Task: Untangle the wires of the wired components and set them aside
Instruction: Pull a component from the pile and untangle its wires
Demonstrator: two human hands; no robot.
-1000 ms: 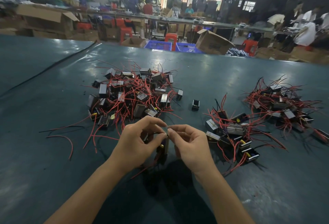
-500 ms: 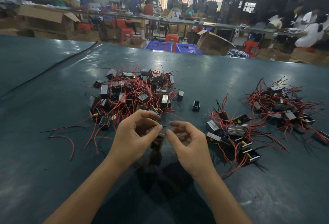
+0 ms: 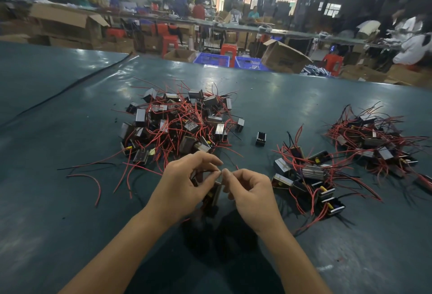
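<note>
Dangling component [image 3: 212,196] between pinching hands [image 3: 222,185]

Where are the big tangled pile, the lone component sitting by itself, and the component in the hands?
big tangled pile [image 3: 180,123], head view, its middle
lone component [image 3: 261,138], head view, its body
held component [image 3: 214,196], head view, body between both hands

red and black wires [image 3: 177,125], silver-black components [image 3: 140,115], dark teal table [image 3: 70,223], blue crates [image 3: 249,62].

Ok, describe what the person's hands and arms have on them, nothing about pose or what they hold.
Both arms are bare as far as the picture shows: no sleeves in view. The left hand and right hand wear no gloves, and no rings, watch or wristband show. Fingernails look short and unpainted.
</note>
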